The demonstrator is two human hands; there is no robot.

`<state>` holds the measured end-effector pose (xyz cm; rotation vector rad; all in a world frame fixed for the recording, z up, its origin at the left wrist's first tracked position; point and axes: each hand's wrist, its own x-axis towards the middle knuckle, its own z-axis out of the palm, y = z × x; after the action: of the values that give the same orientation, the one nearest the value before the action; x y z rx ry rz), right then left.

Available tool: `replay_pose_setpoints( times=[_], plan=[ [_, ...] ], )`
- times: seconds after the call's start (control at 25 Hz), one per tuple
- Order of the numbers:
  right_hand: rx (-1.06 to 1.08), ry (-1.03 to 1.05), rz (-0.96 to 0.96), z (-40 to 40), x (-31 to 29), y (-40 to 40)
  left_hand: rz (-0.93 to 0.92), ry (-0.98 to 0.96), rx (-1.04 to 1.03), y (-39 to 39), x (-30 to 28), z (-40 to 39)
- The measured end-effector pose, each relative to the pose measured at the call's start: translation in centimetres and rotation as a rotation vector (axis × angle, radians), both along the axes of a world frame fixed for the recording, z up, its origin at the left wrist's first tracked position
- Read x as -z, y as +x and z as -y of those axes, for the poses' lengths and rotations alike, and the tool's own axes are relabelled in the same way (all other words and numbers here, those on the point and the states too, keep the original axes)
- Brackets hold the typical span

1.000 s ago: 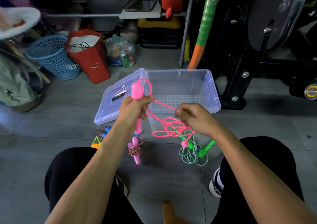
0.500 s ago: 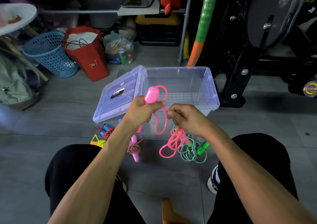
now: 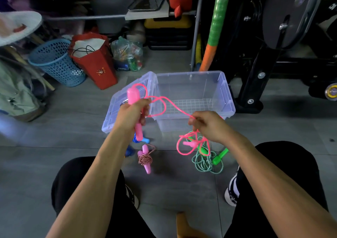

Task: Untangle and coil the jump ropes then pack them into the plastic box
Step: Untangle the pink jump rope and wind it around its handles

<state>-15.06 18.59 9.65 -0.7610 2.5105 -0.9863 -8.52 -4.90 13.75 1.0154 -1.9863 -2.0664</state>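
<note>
Since the right hand (image 3: 209,126), pinching the pink rope (image 3: 175,106), moved away from the left hand (image 3: 133,115) gripping the handle (image 3: 132,96), another loop can be wound.

We note bare forearms, no sleeves in view, no watch or rings on the left hand (image 3: 132,114) or right hand (image 3: 209,125). Black trousers or shorts (image 3: 284,164) cover both thighs. A black-and-white low sneaker (image 3: 232,192) shows at right; the second dark shoe (image 3: 132,196) is mostly hidden, possibly matching.
</note>
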Motion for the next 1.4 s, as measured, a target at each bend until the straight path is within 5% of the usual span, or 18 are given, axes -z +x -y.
replay_pose_setpoints(
  times=[0.16,0.28,0.48,0.72,0.8,0.92,1.04,1.24,1.4],
  plan=[
    [0.060,-0.144,0.091,0.4,-1.8,0.4,0.308,-0.343,0.244,0.3,2.2,-1.1],
    [-0.037,-0.119,0.079,0.9,-1.8,0.9,0.146,-0.472,0.227,0.1,1.9,-1.9],
    [-0.111,-0.217,0.092,1.6,-2.1,1.2,-0.029,-0.392,0.616,1.1,-0.4,-4.8],
    [-0.076,-0.069,0.123,0.8,-1.1,1.0,-0.164,0.089,-0.148,0.0,-0.9,-1.0],
    [-0.063,-0.049,0.091,0.4,-0.9,0.7,-0.062,-0.046,-0.086,0.1,-0.7,0.4],
    [-0.026,-0.117,0.031,0.2,-1.5,0.5,0.259,-0.541,0.263,0.6,0.8,0.0],
    [-0.031,-0.155,0.007,0.4,-1.9,0.5,0.180,-0.780,0.363,0.7,1.1,-1.9],
    [-0.062,-0.217,0.055,1.1,-2.2,1.1,-0.050,-0.344,0.509,1.0,-0.5,-4.4],
    [0.015,-0.224,0.119,0.4,-2.3,0.7,-0.137,0.013,0.014,-0.4,-0.4,-1.7]
  ],
)
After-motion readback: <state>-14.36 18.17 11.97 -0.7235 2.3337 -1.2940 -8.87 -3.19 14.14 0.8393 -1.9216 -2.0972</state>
